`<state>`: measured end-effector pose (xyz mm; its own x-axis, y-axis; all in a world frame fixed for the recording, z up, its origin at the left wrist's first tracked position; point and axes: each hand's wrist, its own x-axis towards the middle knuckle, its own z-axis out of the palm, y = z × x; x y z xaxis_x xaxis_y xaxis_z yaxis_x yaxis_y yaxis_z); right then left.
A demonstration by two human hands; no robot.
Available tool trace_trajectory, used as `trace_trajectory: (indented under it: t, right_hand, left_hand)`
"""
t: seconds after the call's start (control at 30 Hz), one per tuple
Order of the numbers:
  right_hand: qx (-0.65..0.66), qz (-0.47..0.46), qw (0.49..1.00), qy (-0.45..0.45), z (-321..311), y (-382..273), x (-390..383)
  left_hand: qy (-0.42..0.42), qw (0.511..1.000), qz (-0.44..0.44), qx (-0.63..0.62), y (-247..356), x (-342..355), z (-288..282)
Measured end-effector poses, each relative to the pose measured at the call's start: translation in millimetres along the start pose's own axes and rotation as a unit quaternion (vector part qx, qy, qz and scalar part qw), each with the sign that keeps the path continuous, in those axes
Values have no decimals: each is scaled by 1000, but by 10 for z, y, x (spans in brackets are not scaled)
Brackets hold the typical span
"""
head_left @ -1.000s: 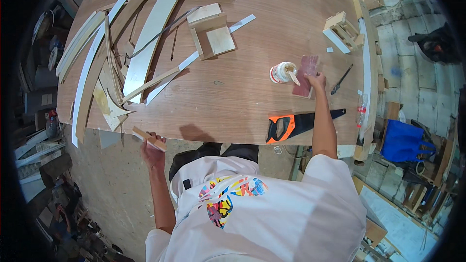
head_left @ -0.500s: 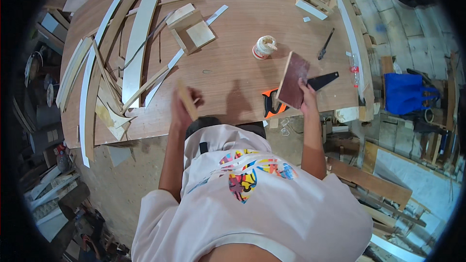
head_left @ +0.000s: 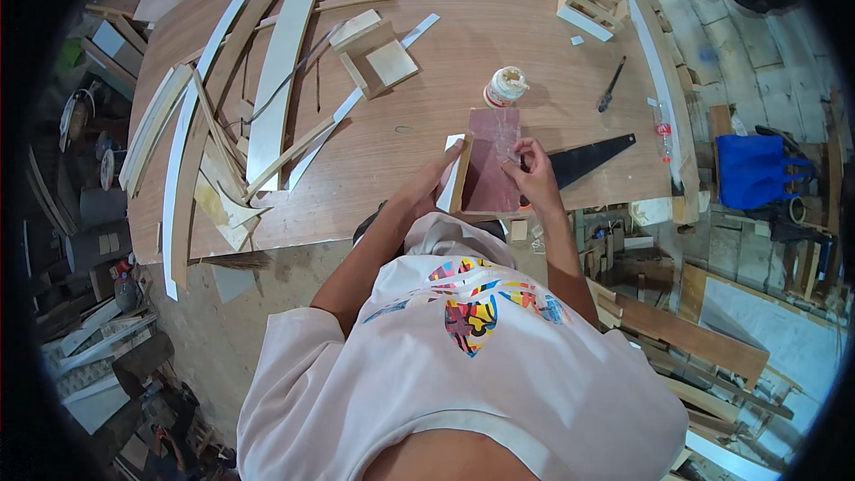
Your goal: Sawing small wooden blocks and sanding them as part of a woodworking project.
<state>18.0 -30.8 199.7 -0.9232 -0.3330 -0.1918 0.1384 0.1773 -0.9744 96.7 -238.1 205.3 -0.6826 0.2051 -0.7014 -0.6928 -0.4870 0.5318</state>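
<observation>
My left hand (head_left: 431,183) is closed around a narrow strip of wood (head_left: 454,176) with one white face, held upright. The strip stands along the left edge of a reddish-brown rectangular board (head_left: 491,156); whether they touch all along I cannot tell. On the board's right side, my right hand (head_left: 534,175) grips it with bent fingers. Under and beyond that hand lies a handsaw (head_left: 595,159), its black blade pointing right and its handle mostly hidden. An uncapped white jar (head_left: 505,89), cream-coloured stuff at its mouth, stands just beyond the board.
Long boards and strips (head_left: 283,80) cover the table's left part, beside a three-sided wooden box piece (head_left: 378,62). At the far right are a slatted wooden block (head_left: 591,7), a dark screwdriver-like tool (head_left: 611,85) and a plastic bottle (head_left: 663,131). A blue bag (head_left: 757,169) lies beyond the table.
My hands have come together at the table's front. The board has moved left and the wooden strip right, so they now meet side by side. The saw's orange handle is now mostly covered.
</observation>
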Motion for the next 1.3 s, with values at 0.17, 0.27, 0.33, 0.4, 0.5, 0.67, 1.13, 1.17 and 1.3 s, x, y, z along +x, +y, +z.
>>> trace_trajectory:
  t: [0.17, 0.27, 0.33, 0.4, 0.5, 0.67, 1.13, 1.17, 1.3]
  right_hand:
    - [15, -39, 990, -136, 271, -541, 80]
    - [-25, -84, 959, -269, 433, -781, 87]
    - [-62, -58, 943, -322, 540, -860, 51]
    - [-393, -284, 837, -252, 659, -866, -9]
    - [-353, -362, 821, -266, 861, -777, -47]
    - [-285, -463, 801, -250, 1110, -657, 81]
    - [-291, -435, 839, -150, 1136, -1474, 239]
    - [-294, -431, 839, -152, 1145, -1471, 281]
    - [-154, -351, 894, -230, 1168, -1454, 456]
  left_hand:
    - [-9, 992, 77, -102, 31, -82, -112]
    - [-17, 980, 104, -171, -15, -74, -257]
    - [-16, 969, 117, -218, -72, -71, -374]
    - [-44, 970, 109, -215, -139, -104, -475]
    - [-73, 959, 127, -241, -190, -202, -545]
    - [-5, 963, 156, -221, -165, -397, -520]
    - [124, 796, 554, -210, 376, -906, -1093]
    - [122, 788, 566, -211, 420, -943, -1061]
    - [283, 749, 596, -66, 527, -1036, -799]
